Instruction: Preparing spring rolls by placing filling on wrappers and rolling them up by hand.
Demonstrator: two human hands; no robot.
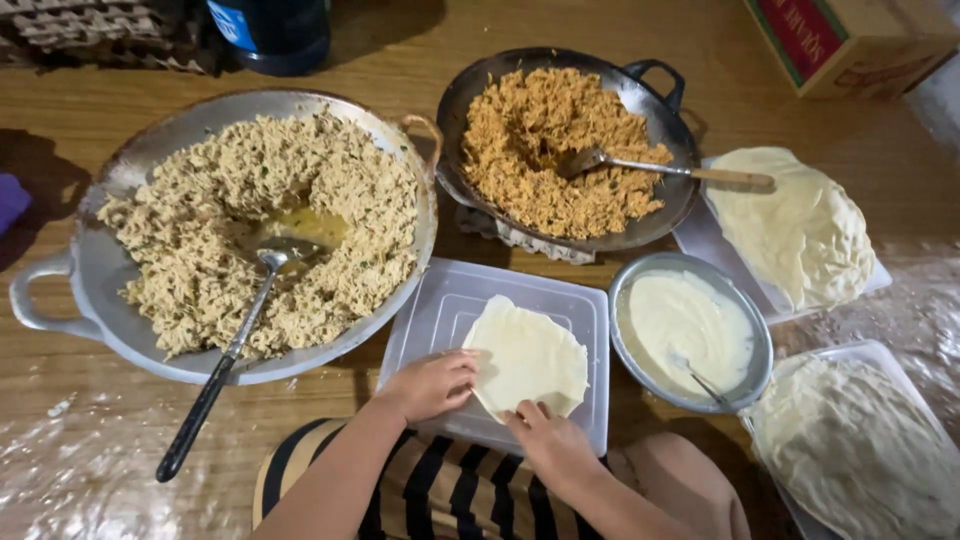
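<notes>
On the wooden table [420, 60], both hands' fingers [455, 375] press flat, ungripping, on a wrapper [530, 355]

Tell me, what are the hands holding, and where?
Both hands touch a thin round dough sheet lying on a clear plastic lid. The left hand presses its left edge; the right hand holds its bottom edge. It is not lifted.

From my remote seat I see two bare forearms without any sleeves, and the left hand [430, 385] and right hand [550, 440] carry no rings. Below them is a garment with tan and black stripes [440, 490] (probably loose cloth).
</notes>
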